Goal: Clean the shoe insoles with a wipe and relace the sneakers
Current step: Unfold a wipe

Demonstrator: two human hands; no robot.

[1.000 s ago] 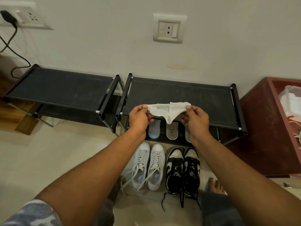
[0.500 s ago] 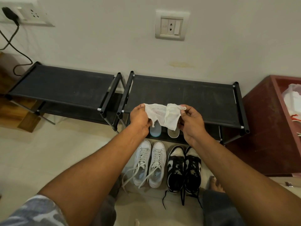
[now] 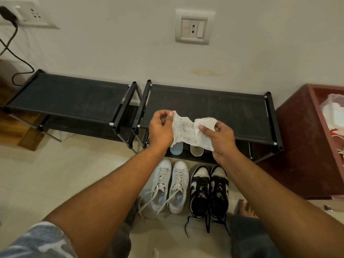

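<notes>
A white wipe (image 3: 186,128), speckled with dark dirt, is stretched between my hands above the front edge of the right shoe rack. My left hand (image 3: 160,130) pinches its left corner. My right hand (image 3: 221,138) pinches its right part between thumb and fingers. Below the wipe, two insole ends show on the rack's lower shelf: a pale blue insole (image 3: 176,150) and a beige insole (image 3: 196,151). On the floor stand a pair of white sneakers (image 3: 170,185) with loose laces and a pair of black-and-white sneakers (image 3: 209,190) with untied black laces.
Two black shoe racks, the left rack (image 3: 70,97) and the right rack (image 3: 223,110), stand against the wall. A red-brown cabinet (image 3: 305,142) holding a plastic bag (image 3: 335,110) is at right. My bare foot (image 3: 245,208) rests beside the black sneakers. A cable (image 3: 16,58) hangs at left.
The wipe has been turned and spread, so its dirty face now shows. My right hand has shifted its pinch lower on the wipe. Both hands stay over the rack's front edge.
</notes>
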